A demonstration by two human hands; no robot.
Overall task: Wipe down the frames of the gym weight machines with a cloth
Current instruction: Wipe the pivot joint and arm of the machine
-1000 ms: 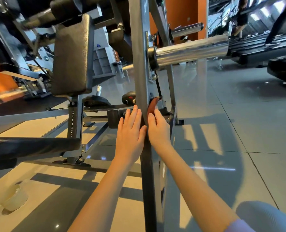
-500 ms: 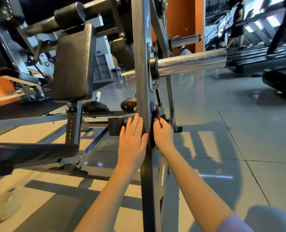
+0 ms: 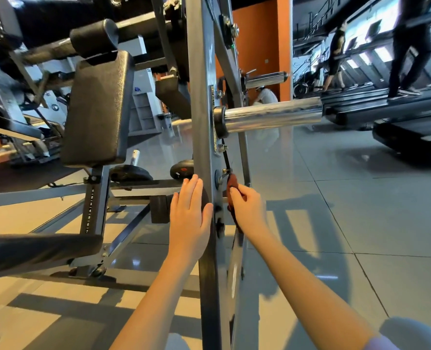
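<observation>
A grey upright post of the weight machine frame [image 3: 201, 117] runs down the middle of the head view. My left hand [image 3: 189, 218] lies flat against the post's left face, fingers straight. On the post's right side, just below a bolt, my right hand [image 3: 247, 210] grips a reddish-brown cloth [image 3: 233, 183]. Most of the cloth is hidden under the fingers. A chrome weight peg [image 3: 272, 116] sticks out to the right above both hands.
A black back pad [image 3: 95, 109] and padded bar [image 3: 37, 251] stand to the left, with low frame rails and small weight plates [image 3: 130, 173] on the floor. People walk on treadmills [image 3: 398, 122] at the far right. A person crouches in the background. Glossy tiled floor lies to the right.
The view has tilted up, so both hands sit lower in it. My right hand has changed from flat fingers on the cloth to a curled grip on it. My left hand stays flat on the post.
</observation>
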